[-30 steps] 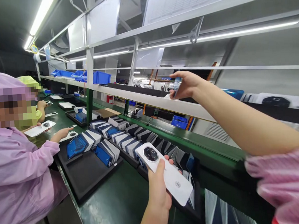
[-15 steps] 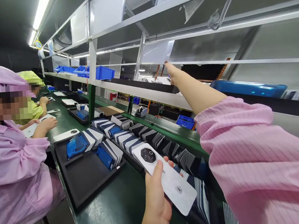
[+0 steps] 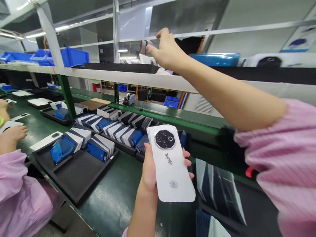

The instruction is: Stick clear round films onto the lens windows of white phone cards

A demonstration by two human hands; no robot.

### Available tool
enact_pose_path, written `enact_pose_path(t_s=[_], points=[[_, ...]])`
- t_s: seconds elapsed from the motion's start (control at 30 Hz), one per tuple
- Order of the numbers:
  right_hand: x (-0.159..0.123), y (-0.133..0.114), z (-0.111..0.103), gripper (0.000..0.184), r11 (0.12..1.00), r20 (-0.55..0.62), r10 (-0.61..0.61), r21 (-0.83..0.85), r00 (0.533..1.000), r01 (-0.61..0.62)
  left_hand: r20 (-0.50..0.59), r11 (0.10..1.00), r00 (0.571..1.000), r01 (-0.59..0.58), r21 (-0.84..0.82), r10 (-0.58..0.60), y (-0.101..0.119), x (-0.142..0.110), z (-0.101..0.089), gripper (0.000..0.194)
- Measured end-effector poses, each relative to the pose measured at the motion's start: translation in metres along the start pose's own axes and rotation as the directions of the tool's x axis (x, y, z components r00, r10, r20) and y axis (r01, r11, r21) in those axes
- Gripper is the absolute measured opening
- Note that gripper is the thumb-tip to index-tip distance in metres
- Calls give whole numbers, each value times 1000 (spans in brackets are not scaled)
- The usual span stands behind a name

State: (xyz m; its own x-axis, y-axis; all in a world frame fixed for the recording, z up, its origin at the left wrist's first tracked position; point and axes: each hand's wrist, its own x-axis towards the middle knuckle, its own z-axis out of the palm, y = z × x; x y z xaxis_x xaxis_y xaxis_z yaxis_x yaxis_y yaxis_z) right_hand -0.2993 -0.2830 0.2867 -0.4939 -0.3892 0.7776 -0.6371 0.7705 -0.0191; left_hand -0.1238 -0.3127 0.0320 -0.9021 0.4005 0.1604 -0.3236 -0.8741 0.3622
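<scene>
My left hand [image 3: 148, 171] grips a white phone back cover [image 3: 172, 175] with an octagonal black camera ring and dark printed marks. Layered edges at its upper left suggest more than one cover in the grip. My right hand [image 3: 168, 51] is raised at the upper shelf [image 3: 133, 70], thumb and fingers apart with nothing between them. White pieces [image 3: 146, 59] on the shelf lie just behind and below it; their kind is partly hidden. A shiny blue phone panel [image 3: 216, 59] rests on the shelf to the right of that hand.
Black trays [image 3: 78, 178] on the green bench [image 3: 109, 194] hold blue and white panels. Rows of panels [image 3: 118, 130] stand behind, and another tray [image 3: 257, 198] is at lower right. Blue bins [image 3: 75, 56] sit on the shelf. A co-worker in a pink sleeve [image 3: 13, 182] works at left.
The view has swung right. My right hand has drawn back from the shelf rail and its fingers now show apart. My left hand has turned the white cover more upright, facing me.
</scene>
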Motion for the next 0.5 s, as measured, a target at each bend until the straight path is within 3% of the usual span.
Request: enact_pose_path(t_s=[0.07,0.17,0.23,0.27,0.37,0.5], points=[[-67,-6,-42,70,995,79,-92,38,993,89,81,999,996,24,39,-27,-7,-2,2,93],[-184,-14,-103,33,969,42,-238,71,970,235,126,991,989,68,116,-82,-24,-4,8,86],[-255,-15,-131,21,972,2,-232,41,973,231,144,966,973,149,213,-182,-39,-6,12,90],[-283,-13,-140,19,986,-37,-167,19,985,168,150,945,959,196,264,-240,-48,-7,15,91],[-342,-4,-153,16,1000,-127,-30,-14,991,28,141,861,912,301,410,-386,-75,-10,23,90],[-382,11,-166,14,992,-129,122,-11,984,-124,126,751,896,273,601,-426,-105,-17,33,89]])
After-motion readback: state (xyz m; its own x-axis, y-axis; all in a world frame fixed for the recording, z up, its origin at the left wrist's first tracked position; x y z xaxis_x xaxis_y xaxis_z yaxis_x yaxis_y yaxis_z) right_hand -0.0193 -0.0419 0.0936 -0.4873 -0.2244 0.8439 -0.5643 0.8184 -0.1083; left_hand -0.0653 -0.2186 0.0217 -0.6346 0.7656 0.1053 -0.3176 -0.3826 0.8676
